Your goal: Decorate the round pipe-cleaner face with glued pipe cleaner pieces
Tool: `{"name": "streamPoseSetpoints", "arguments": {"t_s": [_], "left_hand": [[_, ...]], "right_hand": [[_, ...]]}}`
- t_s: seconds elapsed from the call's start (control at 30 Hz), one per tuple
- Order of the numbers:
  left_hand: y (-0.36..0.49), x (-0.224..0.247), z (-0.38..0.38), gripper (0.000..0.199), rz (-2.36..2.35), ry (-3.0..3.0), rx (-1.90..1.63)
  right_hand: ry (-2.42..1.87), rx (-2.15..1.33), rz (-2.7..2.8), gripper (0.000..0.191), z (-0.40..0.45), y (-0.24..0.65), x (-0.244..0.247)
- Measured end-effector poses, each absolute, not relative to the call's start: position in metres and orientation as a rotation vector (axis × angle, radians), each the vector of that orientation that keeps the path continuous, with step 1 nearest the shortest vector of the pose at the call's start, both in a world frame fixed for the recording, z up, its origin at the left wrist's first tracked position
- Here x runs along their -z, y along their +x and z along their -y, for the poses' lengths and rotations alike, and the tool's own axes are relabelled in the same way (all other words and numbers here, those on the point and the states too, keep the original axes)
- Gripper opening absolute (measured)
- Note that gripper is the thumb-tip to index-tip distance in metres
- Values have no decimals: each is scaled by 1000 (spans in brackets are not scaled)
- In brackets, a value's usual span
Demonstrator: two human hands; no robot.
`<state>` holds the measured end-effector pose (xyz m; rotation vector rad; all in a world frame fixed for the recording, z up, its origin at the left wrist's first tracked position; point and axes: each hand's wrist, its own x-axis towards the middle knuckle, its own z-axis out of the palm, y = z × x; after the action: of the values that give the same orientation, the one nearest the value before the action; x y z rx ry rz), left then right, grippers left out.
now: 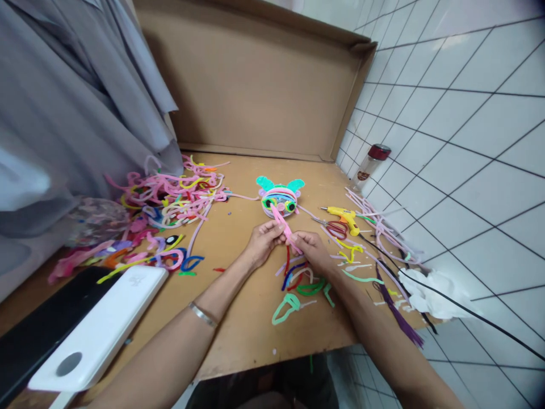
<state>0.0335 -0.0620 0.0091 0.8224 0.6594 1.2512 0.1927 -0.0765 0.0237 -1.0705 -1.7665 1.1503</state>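
A bundle of pink pipe cleaners [283, 223] is pinched between my two hands over the middle of the table. My left hand [264, 241] grips it by the upper part, fingers closed. Lower down, my right hand [310, 249] has its fingers closed on the same bundle. Just beyond stands a round craft figure [280, 193] wound in coloured pipe cleaners, with green ears and black-centred eyes; the bundle's tip overlaps its front in view, and I cannot tell whether they touch. Loose green pipe cleaners [286, 308] and red and blue pieces lie below my hands.
A heap of pipe cleaners [170, 193] covers the left side, behind a white power bank [102, 324] and a black device [46, 329]. On the right are red-handled scissors [336, 228], a corded yellow glue gun [347, 218], a jar [369, 166] and white tissue [434, 292]. Cardboard [255, 79] stands behind.
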Motion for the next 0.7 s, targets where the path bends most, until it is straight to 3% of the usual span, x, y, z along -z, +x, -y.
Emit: {"name": "streamPoseSetpoints", "arguments": {"t_s": [0.17, 0.23, 0.4, 0.7], "left_hand": [[31, -7, 60, 33, -683, 771, -1269], [31, -6, 60, 32, -683, 764, -1263], [32, -8, 63, 35, -665, 767, -1217], [32, -11, 64, 37, -689, 791, -1214]], "right_hand": [[-1499, -137, 1876, 30, 57, 230, -29], [-1782, 104, 1875, 30, 49, 248, -31], [-2163, 162, 2132, 38, 39, 272, -28], [-1961, 116, 2023, 39, 38, 282, -26]]}}
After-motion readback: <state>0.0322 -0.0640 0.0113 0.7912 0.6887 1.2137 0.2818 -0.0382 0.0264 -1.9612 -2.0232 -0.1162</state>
